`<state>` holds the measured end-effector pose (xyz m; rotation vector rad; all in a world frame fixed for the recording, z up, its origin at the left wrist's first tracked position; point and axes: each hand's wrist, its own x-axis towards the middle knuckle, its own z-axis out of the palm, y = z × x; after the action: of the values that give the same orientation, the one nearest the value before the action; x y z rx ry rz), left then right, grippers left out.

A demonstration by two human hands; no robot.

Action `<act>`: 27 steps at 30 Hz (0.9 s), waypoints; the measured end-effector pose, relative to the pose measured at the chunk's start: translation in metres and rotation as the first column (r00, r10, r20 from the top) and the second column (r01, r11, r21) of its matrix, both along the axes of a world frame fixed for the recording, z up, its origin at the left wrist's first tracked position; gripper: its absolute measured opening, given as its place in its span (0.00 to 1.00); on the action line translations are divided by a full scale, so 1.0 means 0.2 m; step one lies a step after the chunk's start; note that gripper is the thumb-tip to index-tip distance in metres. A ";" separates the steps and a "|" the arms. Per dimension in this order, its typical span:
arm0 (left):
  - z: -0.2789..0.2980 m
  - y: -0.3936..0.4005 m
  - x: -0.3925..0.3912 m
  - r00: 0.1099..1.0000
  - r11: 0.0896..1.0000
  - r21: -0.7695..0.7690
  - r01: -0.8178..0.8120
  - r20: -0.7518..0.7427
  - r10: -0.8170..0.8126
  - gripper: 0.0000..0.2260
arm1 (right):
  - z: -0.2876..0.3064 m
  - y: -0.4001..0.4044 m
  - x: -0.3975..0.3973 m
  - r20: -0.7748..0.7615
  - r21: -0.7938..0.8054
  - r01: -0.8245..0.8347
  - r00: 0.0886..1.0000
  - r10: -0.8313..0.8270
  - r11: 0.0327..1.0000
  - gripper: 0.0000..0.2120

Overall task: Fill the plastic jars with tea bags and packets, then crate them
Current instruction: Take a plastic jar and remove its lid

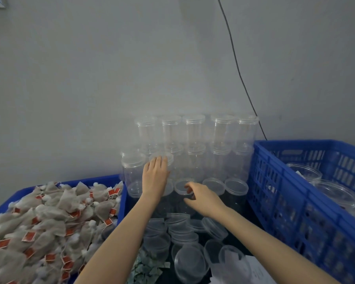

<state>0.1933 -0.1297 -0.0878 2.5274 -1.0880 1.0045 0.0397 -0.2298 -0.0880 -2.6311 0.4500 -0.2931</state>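
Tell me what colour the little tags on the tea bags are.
Red, on the tea bags heaped at left in the head view.
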 end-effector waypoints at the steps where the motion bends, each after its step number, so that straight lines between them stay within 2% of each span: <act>1: 0.01 0.01 -0.01 1.000 1.000 -0.017 0.022 0.020 -0.022 0.24 | -0.02 0.00 0.00 0.000 0.007 0.001 1.000 -0.001 1.000 0.25; 6: 0.01 0.04 -0.04 0.970 0.991 -0.082 0.108 0.228 -0.087 0.25 | -0.02 0.00 0.03 0.087 0.070 0.028 0.996 -0.034 0.997 0.27; 10: 0.04 0.08 -0.12 0.918 0.971 -0.130 0.198 0.373 -0.137 0.24 | 0.00 0.01 0.08 0.175 0.145 0.056 0.981 -0.081 0.988 0.37; 15: 0.14 0.14 -0.29 0.875 0.872 -0.284 0.398 0.401 -0.269 0.21 | 0.03 0.04 0.04 0.375 0.440 0.018 0.905 -0.202 0.898 0.61; 17: 0.15 0.16 -0.39 0.859 0.823 -0.314 0.474 0.373 -0.352 0.19 | 0.03 0.06 0.01 0.421 0.531 -0.055 0.883 -0.207 0.846 0.61; 18: 0.16 0.17 -0.43 0.857 0.811 -0.320 0.490 0.348 -0.380 0.17 | 0.02 0.07 -0.01 0.429 0.552 -0.081 0.881 -0.200 0.830 0.57; 20: 0.19 0.22 -0.49 0.868 0.815 -0.303 0.494 0.220 -0.445 0.14 | -0.02 0.09 -0.06 0.448 0.547 -0.114 0.877 -0.175 0.829 0.42; 22: 0.23 0.26 -0.50 0.858 0.849 -0.230 0.476 -0.090 -0.505 0.19 | -0.08 0.11 -0.12 0.475 0.575 -0.186 0.869 -0.140 0.797 0.37; 23: 0.25 0.27 -0.50 0.816 0.862 -0.171 0.477 -0.278 -0.507 0.23 | -0.10 0.12 -0.17 0.468 0.587 -0.217 0.877 -0.108 0.780 0.37; 25: 0.28 0.30 -0.49 0.628 0.834 -0.096 0.543 -0.613 -0.479 0.31 | -0.11 0.14 -0.25 0.439 0.585 -0.267 0.898 -0.023 0.766 0.37; 27: 0.29 0.32 -0.50 0.436 0.774 -0.075 0.629 -0.790 -0.431 0.32 | -0.11 0.17 -0.31 0.400 0.605 -0.303 0.915 0.049 0.736 0.37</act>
<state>0.0931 -0.0656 -0.0294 2.0680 -1.5619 -0.4241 -0.0217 -0.1957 -0.1103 -1.8445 0.1245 -0.4481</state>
